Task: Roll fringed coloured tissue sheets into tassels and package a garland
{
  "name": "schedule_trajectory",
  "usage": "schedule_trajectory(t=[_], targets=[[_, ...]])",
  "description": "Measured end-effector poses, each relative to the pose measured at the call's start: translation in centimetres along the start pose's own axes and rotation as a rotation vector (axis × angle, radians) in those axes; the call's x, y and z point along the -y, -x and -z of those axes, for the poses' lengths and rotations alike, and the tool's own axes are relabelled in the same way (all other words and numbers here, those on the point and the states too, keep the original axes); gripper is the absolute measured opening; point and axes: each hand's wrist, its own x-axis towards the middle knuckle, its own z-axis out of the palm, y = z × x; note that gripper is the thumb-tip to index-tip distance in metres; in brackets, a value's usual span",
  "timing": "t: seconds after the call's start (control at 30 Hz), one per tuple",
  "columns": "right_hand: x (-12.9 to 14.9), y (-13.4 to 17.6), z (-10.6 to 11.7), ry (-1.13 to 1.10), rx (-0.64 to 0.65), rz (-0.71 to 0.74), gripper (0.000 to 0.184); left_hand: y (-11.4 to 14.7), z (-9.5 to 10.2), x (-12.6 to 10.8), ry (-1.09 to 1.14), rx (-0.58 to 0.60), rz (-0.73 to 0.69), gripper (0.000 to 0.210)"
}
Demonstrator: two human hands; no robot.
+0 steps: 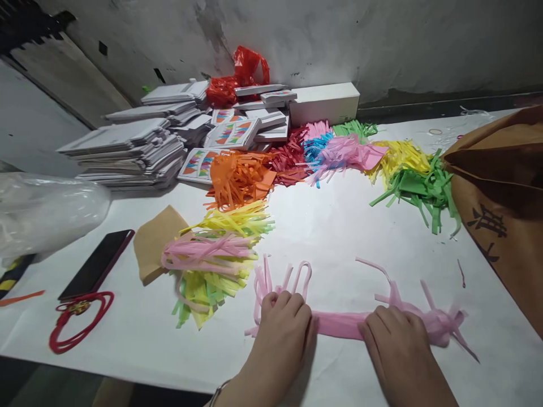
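Observation:
A strip of pink tissue paper with fringed, cut ends lies across the near part of the table. My left hand is closed on its left part, where loose pink strands stick out beyond the fingers. My right hand grips the right part, with more pink fringe spreading past it. Between the two hands the band looks flat and smooth. Left of my left hand rests a pile of fringed paper tassels, with a pink tassel on top of yellow and green ones.
Orange tassels and other coloured tassels line the back, below paper stacks and a white box. A phone with a red cord and brown cardboard lie left. A brown bag stands right.

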Motion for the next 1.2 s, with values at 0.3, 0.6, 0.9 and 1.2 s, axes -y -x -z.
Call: schedule_trajectory(t=[0.3, 0.6, 0.9, 1.2], targets=[[0.4, -0.8, 0.9, 0.098, -0.239, 0.062, 0.015, -1.3, 0.1, -0.5, -0.135, 0.083, 0.031, 0.023], [1.7, -0.4, -0.7, -0.158, -0.102, 0.261, 0.023, -0.7, 1.1, -0.2, 0.081, -0.071, -0.142, 0.014], [1.4, 0.5, 0.2, -0.18, -0.07, 0.258, 0.03, 0.9, -0.5, 0.5, 0.212, -0.089, -0.237, 0.015], [-0.8, 2.3, 0.5, -0.025, -0.074, 0.062, 0.014, 1.4, 0.0, -0.8, 0.129, -0.075, -0.009, 0.018]])
